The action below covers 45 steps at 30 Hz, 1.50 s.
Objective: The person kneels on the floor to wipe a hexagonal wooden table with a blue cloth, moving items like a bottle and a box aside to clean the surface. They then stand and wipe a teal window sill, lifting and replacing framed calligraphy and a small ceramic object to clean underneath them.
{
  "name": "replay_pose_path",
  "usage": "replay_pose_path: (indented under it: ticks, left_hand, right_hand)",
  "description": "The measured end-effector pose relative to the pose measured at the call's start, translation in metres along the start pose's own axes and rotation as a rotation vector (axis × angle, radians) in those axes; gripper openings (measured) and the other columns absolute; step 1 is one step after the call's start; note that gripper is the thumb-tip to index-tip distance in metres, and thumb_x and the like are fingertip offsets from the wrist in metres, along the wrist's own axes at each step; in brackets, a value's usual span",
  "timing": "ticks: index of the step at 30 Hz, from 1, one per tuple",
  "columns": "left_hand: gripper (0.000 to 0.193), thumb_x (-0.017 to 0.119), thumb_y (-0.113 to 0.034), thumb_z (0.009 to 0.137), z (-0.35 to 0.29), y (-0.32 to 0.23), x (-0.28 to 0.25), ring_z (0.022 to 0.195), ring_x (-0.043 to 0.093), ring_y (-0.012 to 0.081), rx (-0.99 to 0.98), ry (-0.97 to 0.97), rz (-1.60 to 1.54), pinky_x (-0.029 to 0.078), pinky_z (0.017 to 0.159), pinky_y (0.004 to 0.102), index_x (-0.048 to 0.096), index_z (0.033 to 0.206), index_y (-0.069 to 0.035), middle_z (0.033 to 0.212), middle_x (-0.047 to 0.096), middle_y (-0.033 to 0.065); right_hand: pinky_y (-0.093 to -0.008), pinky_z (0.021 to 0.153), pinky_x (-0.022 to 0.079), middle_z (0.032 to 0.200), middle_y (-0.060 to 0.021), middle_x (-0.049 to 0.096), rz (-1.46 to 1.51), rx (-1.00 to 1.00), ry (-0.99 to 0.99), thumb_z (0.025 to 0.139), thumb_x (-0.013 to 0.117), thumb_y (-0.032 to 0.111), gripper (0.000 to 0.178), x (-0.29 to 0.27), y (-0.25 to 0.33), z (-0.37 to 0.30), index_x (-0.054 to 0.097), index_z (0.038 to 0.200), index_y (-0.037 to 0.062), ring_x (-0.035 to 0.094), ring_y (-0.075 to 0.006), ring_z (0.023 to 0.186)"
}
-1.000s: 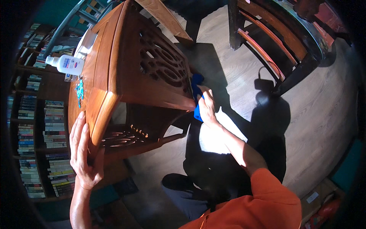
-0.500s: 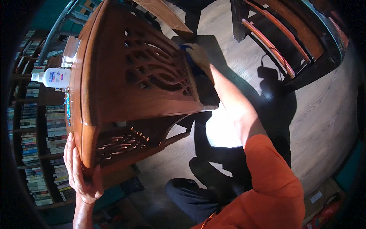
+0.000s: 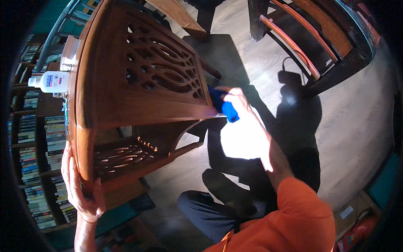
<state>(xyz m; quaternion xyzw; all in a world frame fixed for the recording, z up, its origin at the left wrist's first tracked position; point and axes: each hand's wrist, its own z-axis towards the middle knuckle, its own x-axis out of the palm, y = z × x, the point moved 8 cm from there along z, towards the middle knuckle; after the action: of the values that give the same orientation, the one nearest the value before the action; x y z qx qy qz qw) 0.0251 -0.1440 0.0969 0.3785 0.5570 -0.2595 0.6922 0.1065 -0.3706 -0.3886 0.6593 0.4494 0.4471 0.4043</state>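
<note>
A brown wooden side table [image 3: 111, 101] with carved openwork panels stands at the left. My left hand [image 3: 84, 191] is closed round the near corner of its top edge, thumb on one face and fingers on the other. My right hand [image 3: 243, 104] grips a blue cloth [image 3: 231, 112] at the low end of the near leg, where the carved panel finishes. The cloth appears to touch the wood there. Part of the cloth is hidden behind my fingers. A white bottle [image 3: 54, 81] stands on the tabletop, beyond my left hand.
Shelves of books [image 3: 29, 168] fill the far left. A dark chair [image 3: 331, 80] with reddish slats is at the upper right, and a wooden leg [image 3: 178, 17] juts in at the top. A cardboard box [image 3: 350, 214] lies at the lower right on the wood-look floor [image 3: 348, 138].
My right hand has come nearer to me with the blue cloth, from the panel's far lower corner to its near one. My left hand keeps its hold on the tabletop edge.
</note>
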Motion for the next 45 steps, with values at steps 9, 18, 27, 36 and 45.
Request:
replay_pose_path:
  ticks: [9, 18, 27, 36, 45]
  left_hand:
    - [0.060, 0.055, -0.005, 0.090, 0.014, -0.004, 0.001, 0.137, 0.036, 0.0452, 0.017, -0.015, -0.083, 0.028, 0.113, 0.0528, 0.035, 0.146, -0.001, 0.148, 0.035, 0.0299]
    - [0.061, 0.060, 0.007, 0.075, 0.007, -0.003, -0.001, 0.132, 0.046, 0.0410, 0.056, -0.153, -0.141, 0.036, 0.110, 0.0458, 0.050, 0.135, 0.003, 0.140, 0.047, 0.0262]
    - [0.063, 0.062, 0.010, 0.074, 0.005, -0.007, -0.013, 0.132, 0.047, 0.0361, 0.041, -0.221, -0.154, 0.037, 0.110, 0.0453, 0.055, 0.135, -0.004, 0.141, 0.050, 0.0198]
    - [0.053, 0.065, 0.002, 0.082, -0.008, -0.003, -0.012, 0.129, 0.049, 0.0366, 0.066, -0.296, -0.084, 0.039, 0.107, 0.0425, 0.054, 0.133, -0.004, 0.139, 0.051, 0.0191]
    - [0.056, 0.069, -0.010, 0.080, -0.030, -0.002, -0.011, 0.135, 0.041, 0.0360, 0.066, -0.344, 0.058, 0.031, 0.111, 0.0500, 0.049, 0.133, -0.006, 0.143, 0.044, 0.0181]
  right_hand:
    - [-0.0443, 0.094, 0.047, 0.120, -0.0185, 0.060, -0.377, -0.078, -0.452, 0.091, 0.056, 0.017, 0.031, -0.014, -0.084, -0.051, 0.063, 0.119, 0.0074, 0.058, -0.0373, 0.109]
    - [-0.0369, 0.103, 0.041, 0.136, -0.0155, 0.051, 0.455, 0.219, -0.351, 0.093, 0.054, 0.005, 0.052, 0.070, -0.087, -0.131, 0.041, 0.143, 0.0014, 0.052, -0.0267, 0.119]
    - [-0.0321, 0.110, 0.032, 0.144, -0.0130, 0.046, 0.360, -0.011, 0.027, 0.085, 0.055, 0.005, 0.061, 0.226, -0.047, -0.146, 0.044, 0.145, 0.0101, 0.043, -0.0221, 0.131]
    - [-0.0313, 0.052, 0.049, 0.071, -0.0051, 0.056, 0.084, 0.197, 0.060, 0.082, 0.058, 0.008, 0.018, 0.183, -0.096, -0.140, 0.059, 0.099, 0.0046, 0.057, -0.0163, 0.060]
    - [-0.0374, 0.087, 0.053, 0.100, -0.0129, 0.063, 0.243, -0.161, 0.230, 0.071, 0.059, 0.017, 0.054, 0.095, 0.156, -0.236, 0.056, 0.120, -0.0037, 0.063, -0.0243, 0.097]
